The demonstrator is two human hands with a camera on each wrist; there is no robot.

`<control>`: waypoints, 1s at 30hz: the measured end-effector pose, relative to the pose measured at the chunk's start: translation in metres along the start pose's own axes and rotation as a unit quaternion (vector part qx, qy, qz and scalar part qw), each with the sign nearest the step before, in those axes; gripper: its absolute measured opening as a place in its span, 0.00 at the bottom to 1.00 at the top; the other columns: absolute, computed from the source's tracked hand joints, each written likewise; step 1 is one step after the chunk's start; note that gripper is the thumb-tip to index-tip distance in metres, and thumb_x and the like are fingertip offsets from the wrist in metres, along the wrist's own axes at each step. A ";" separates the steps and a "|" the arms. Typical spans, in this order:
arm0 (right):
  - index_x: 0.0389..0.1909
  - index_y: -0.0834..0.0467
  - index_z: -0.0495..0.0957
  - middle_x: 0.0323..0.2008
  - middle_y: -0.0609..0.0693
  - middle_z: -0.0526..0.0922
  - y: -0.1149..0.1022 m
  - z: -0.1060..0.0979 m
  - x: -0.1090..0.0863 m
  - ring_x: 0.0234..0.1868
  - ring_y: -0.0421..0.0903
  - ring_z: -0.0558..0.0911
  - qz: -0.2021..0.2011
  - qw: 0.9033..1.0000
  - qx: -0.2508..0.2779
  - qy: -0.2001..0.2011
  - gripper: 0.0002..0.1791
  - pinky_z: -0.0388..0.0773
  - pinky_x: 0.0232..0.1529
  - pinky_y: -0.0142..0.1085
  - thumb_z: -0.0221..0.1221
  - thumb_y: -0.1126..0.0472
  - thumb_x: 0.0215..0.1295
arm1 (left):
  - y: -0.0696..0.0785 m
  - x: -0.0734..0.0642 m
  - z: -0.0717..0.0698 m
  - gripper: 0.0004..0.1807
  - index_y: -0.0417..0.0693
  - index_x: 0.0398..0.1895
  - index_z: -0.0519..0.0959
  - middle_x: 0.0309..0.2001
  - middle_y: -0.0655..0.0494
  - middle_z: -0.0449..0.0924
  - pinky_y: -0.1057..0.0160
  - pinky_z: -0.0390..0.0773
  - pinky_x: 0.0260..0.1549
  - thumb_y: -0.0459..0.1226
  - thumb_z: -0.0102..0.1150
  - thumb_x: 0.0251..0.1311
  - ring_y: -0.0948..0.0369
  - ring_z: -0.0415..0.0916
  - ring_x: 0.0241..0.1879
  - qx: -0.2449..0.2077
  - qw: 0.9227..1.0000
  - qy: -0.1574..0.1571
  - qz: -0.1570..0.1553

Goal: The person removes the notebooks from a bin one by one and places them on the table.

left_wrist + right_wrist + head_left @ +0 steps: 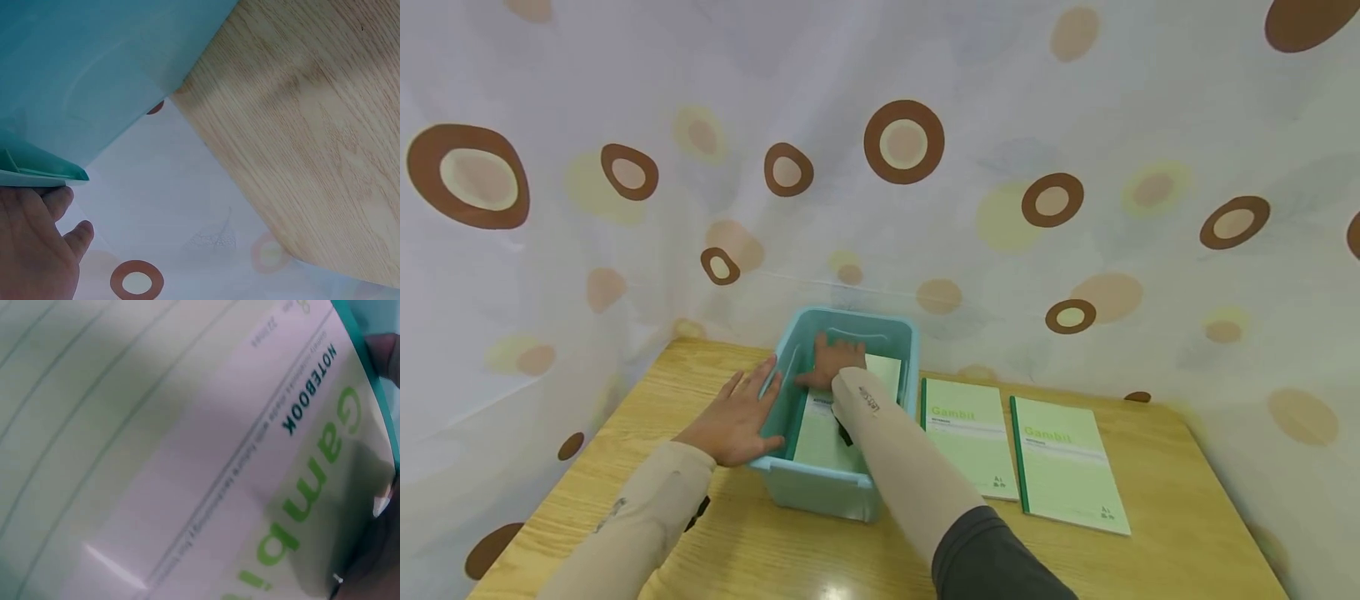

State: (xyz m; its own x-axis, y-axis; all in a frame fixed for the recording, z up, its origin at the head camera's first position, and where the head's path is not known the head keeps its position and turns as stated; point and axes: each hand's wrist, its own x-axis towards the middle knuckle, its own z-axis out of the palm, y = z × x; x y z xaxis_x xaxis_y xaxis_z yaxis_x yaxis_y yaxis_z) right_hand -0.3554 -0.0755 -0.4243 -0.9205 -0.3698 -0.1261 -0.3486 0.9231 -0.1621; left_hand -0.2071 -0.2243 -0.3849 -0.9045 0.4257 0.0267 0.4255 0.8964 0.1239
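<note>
A light-blue plastic bin point(820, 493) stands on the table, with a pale green notebook point(827, 437) lying inside it. My right hand point(837, 362) reaches into the bin over the notebook's far end, fingers spread. In the right wrist view, the cover of this notebook point(156, 450) reads "Gambit NOTEBOOK", and the thumb point(382, 356) lies at its green spine. At the bin's left rim rests my left hand point(737, 421), fingers extended. The left wrist view shows that hand point(31, 237) against the rim, beside the bin's outer wall point(112, 69).
Two more Gambit notebooks lie on the wooden table point(1180, 500) right of the bin: one notebook point(973, 437) close beside it, another notebook point(1067, 462) farther right. A white patterned curtain point(970, 67) hangs behind the table and along its sides.
</note>
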 end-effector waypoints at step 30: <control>0.53 0.55 0.59 0.35 0.54 0.72 0.052 -0.189 -0.099 0.35 0.51 0.73 0.015 0.971 0.156 0.178 0.31 0.67 0.43 0.45 0.55 0.41 0.55 | 0.007 0.000 -0.003 0.44 0.23 0.70 0.53 0.74 0.30 0.40 0.37 0.43 0.67 0.43 0.56 0.58 0.39 0.43 0.72 -0.033 0.999 0.002 0.004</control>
State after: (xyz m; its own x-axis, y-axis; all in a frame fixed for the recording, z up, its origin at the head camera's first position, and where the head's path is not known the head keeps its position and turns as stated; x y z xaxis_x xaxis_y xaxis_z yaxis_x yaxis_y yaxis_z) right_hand -0.3160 0.0289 -0.2352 -0.9517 -0.2315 0.2017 -0.3007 0.8356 -0.4598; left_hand -0.2037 -0.2186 -0.3812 -0.9013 0.4320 0.0313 0.4297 0.8828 0.1895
